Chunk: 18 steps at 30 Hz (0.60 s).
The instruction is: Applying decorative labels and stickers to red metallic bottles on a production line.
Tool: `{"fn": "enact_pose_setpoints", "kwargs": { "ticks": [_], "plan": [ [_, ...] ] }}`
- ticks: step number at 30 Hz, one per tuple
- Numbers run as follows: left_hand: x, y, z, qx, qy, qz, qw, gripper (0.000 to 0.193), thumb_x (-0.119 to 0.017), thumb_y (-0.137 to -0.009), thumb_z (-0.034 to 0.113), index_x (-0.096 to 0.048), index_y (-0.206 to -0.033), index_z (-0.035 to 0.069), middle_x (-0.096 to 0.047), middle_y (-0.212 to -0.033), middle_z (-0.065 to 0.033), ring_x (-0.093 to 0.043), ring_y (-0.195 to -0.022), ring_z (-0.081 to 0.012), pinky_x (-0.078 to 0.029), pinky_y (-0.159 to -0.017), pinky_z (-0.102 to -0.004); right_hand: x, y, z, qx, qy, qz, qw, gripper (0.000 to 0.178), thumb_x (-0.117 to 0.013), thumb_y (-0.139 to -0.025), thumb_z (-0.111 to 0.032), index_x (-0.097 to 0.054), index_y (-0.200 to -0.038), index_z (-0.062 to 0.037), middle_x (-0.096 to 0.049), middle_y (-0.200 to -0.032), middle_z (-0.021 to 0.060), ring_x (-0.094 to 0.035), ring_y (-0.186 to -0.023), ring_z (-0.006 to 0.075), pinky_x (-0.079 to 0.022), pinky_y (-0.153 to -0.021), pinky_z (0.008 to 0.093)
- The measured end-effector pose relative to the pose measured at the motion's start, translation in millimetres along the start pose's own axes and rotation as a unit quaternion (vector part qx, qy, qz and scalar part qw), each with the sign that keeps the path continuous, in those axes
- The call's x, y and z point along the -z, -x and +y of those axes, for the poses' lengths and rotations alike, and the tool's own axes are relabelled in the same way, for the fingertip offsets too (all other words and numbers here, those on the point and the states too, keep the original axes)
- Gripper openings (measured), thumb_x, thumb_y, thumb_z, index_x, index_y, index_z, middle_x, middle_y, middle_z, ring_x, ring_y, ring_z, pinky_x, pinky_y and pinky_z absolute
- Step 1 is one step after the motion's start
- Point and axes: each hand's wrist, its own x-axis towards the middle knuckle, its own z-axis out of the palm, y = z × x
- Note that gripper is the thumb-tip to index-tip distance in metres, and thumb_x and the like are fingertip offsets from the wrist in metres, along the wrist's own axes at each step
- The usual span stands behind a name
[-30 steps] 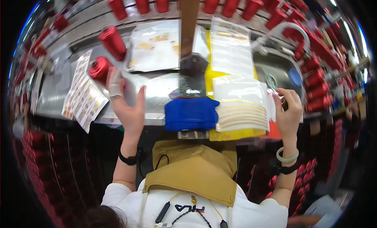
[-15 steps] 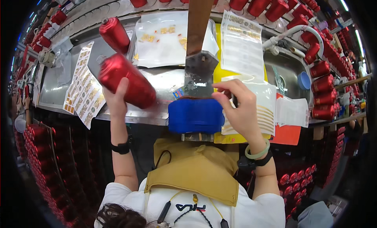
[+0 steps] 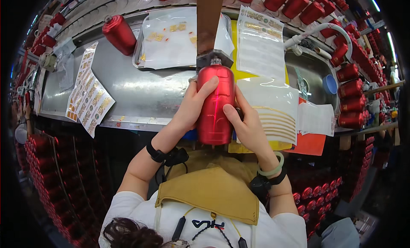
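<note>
A glossy red bottle (image 3: pixel 215 105) lies with its narrow silvery neck pointing away from me, at the foot of a brown upright post (image 3: pixel 207 23). My left hand (image 3: pixel 192 103) closes round its left side, thumb on top. From the right, my right hand (image 3: pixel 247 123) grips it too, with the thumb pressed on the surface. A thin bright pink line runs along the bottle's length. The bottle and my hands hide most of the blue pad beneath. Beside my right hand lies a clear sheet (image 3: pixel 273 96) with curved gold stripes.
A second red bottle (image 3: pixel 119 35) stands on the metal worktop (image 3: pixel 132 88). Left of it lie gold-printed sticker sheets (image 3: pixel 90 94). A tray (image 3: pixel 137 55) holds gold pieces on white paper. At the right are more printed sheets (image 3: pixel 260 47), a tap (image 3: pixel 318 32) and a blue bowl (image 3: pixel 329 85).
My left hand has carried the bottle from the left to the middle, turning it in line with the post. My right hand, empty before, has closed on it.
</note>
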Motion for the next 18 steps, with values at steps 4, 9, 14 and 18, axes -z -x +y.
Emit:
{"fn": "enact_pose_setpoints", "kwargs": {
  "ticks": [4,9,14,18],
  "plan": [
    [6.8,-9.1,-1.3,-0.015,-0.017,0.032,0.999,0.061,-0.070,-0.096,0.039,-0.046,-0.132,-0.005,-0.064,-0.114,-0.0154,-0.068,-0.096,-0.0175,-0.057,-0.083,-0.0315,-0.8,-10.2,2.2,0.010,0.005,0.015,1.000,0.064,-0.062,-0.102,-0.028,-0.038,-0.152,0.0036,-0.072,-0.108,0.0159,-0.063,-0.084,0.0154,-0.052,-0.082,0.0300],
    [6.4,-2.9,-6.9,-0.122,-0.194,0.044,0.972,0.079,-0.073,-0.093,0.037,-0.033,-0.143,-0.010,-0.061,-0.122,-0.0208,-0.065,-0.108,-0.0251,-0.053,-0.092,-0.0359,66.0,-81.2,10.4,0.053,0.212,0.025,0.975,0.031,-0.066,-0.097,-0.026,-0.074,-0.105,0.0029,-0.068,-0.078,0.0114,-0.057,-0.067,0.0144,-0.048,-0.067,0.0300],
    [6.1,7.5,-6.1,-0.184,-0.353,0.040,0.916,0.101,-0.081,-0.084,0.030,-0.017,-0.152,-0.007,-0.057,-0.125,-0.0249,-0.062,-0.112,-0.0314,-0.049,-0.099,-0.0419,58.0,-202.6,6.5,0.096,0.324,-0.042,0.940,0.031,-0.066,-0.094,-0.029,-0.075,-0.094,0.0005,-0.068,-0.076,0.0180,-0.066,-0.067,0.0265,-0.050,-0.066,0.0378],
    [2.8,9.0,-1.6,-0.180,-0.351,0.022,0.919,0.100,-0.080,-0.084,0.029,-0.017,-0.153,-0.005,-0.059,-0.123,-0.0247,-0.063,-0.110,-0.0336,-0.050,-0.097,-0.0422,44.3,-311.3,62.5,0.175,0.434,-0.131,0.874,0.036,-0.068,-0.092,-0.035,-0.074,-0.103,-0.0017,-0.072,-0.087,0.0184,-0.068,-0.077,0.0281,-0.053,-0.074,0.0368]
  ]
}}
